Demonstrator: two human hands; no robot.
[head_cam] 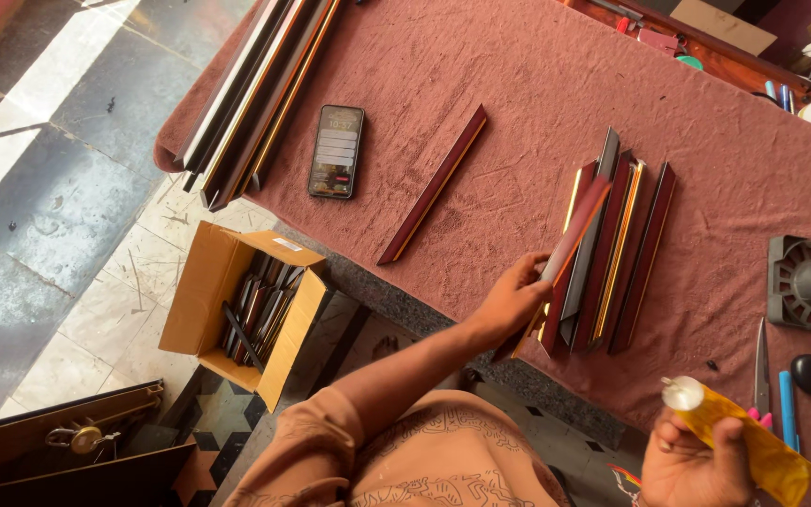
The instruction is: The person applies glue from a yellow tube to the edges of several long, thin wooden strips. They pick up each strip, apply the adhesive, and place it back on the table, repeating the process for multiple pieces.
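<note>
The person's left hand has its grip closed on one short maroon frame moulding piece, lifted at a slant just above the stack of maroon and gold mitred moulding pieces lying near the front edge of the bench, which is covered in a dusty pink cloth. The right hand is clenched around a yellow glue tube with a white cap, held off the bench's front edge, well apart from the lifted piece.

A single maroon moulding strip lies alone toward the middle of the bench, beside a black smartphone. Long moulding lengths overhang the left corner. On the floor below sits an open cardboard box of offcuts.

As I see it, the lifted piece could nudge the stack and skew it, since it hangs so close. Glue might also drip onto the cloth if the tube is squeezed off target.
</note>
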